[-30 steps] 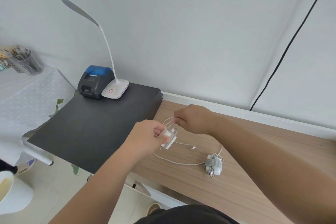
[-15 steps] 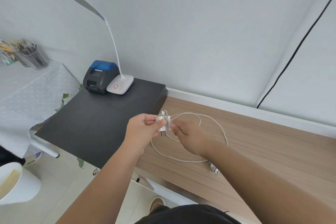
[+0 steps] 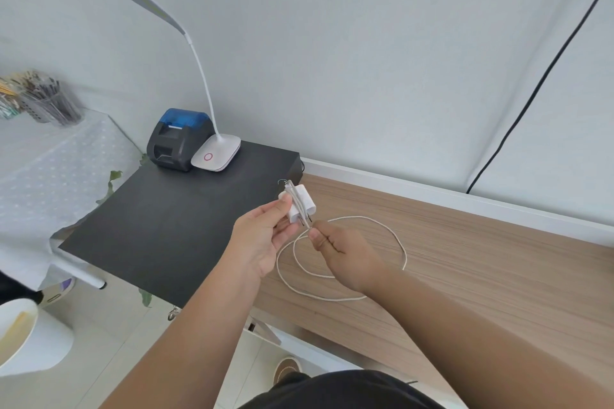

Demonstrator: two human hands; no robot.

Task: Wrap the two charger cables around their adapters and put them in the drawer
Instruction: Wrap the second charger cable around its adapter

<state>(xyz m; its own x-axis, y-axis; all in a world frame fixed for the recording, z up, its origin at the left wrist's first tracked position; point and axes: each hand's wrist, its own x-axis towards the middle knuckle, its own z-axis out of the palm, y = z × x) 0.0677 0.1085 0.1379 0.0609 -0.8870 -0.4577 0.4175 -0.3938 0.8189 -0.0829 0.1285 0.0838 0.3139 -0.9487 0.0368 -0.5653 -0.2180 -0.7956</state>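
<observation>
While both hands (image 3: 262, 242) pinch adapter (image 3: 300, 202) and cable (image 3: 382, 226): wooden desk (image 3: 481, 276), white wall (image 3: 365, 43).

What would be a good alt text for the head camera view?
A person's left hand holds a white adapter while the right hand pinches its white cable, which loops loosely on a wooden desk. Behind stand a lamp and a small printer.

I see the white adapter (image 3: 300, 202) partly wrapped, prongs toward five o'clock; its white cable (image 3: 345, 298) loops loose on the wood.
</observation>
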